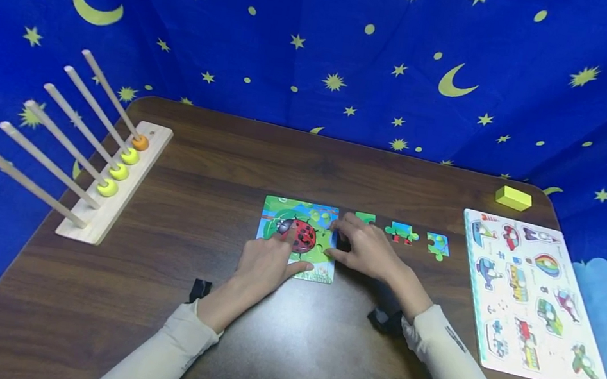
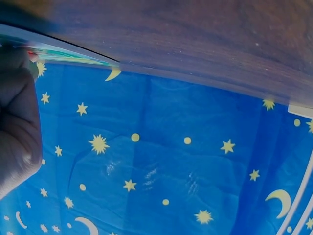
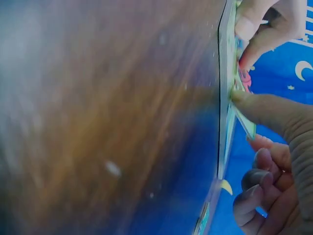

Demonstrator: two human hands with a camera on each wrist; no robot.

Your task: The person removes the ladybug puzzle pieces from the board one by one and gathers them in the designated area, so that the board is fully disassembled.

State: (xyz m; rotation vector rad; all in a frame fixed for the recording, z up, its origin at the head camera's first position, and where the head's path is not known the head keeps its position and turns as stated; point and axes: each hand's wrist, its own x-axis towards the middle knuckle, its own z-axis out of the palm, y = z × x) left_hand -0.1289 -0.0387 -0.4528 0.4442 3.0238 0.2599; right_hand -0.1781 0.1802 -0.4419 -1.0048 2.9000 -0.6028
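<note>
A ladybug jigsaw puzzle (image 1: pixel 320 275) lies in its flat tray at mid-table. My left hand (image 1: pixel 263 266) rests on it, index finger stretched onto the ladybug and thumb out near the lower edge. At the puzzle's right side my right hand (image 1: pixel 367 250) pinches a green jigsaw piece (image 3: pixel 249 126) between thumb and fingers. That piece is tilted up from the puzzle in the right wrist view. Loose beside the right hand lie a green piece (image 1: pixel 365 217), partly hidden by it, a red-and-green piece (image 1: pixel 402 231) and a blue-and-green piece (image 1: pixel 438 242).
A wooden peg stand (image 1: pixel 113 205) with tall rods and several yellow and orange beads stands at the left. On the right lies a white vehicle picture board (image 1: pixel 506 321), with a yellow block (image 1: pixel 514 198) behind it. A blue starry curtain (image 1: pixel 325 37) hangs behind the table.
</note>
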